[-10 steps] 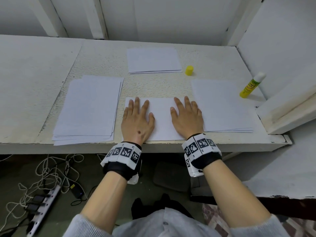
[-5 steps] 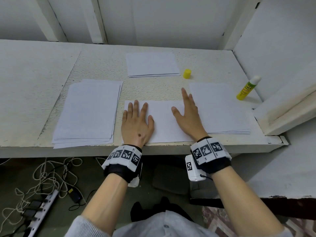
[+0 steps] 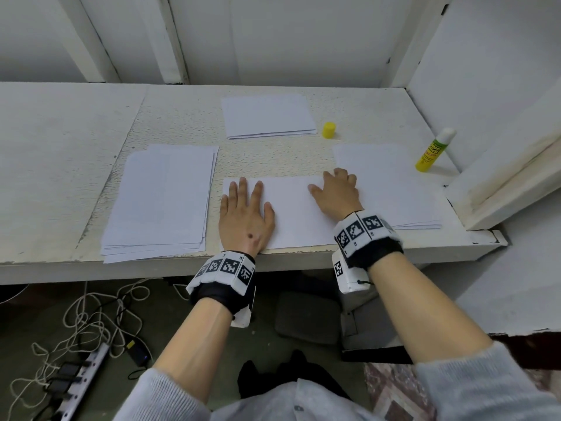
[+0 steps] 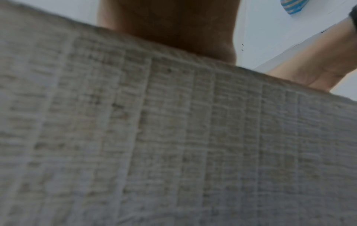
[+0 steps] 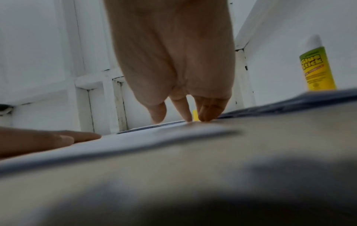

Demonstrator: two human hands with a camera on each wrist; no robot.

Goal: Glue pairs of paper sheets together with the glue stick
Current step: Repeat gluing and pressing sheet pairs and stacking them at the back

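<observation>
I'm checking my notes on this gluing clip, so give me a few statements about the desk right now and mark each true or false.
1. The left hand lies flat on the middle sheet. True.
2. The right hand holds the glue stick. False: the stick stands apart, by the right wall.
3. The yellow cap is off the stick. True.
4. The cap sits on the left paper stack. False: it stands on the bare desk, beside the far stack.
</observation>
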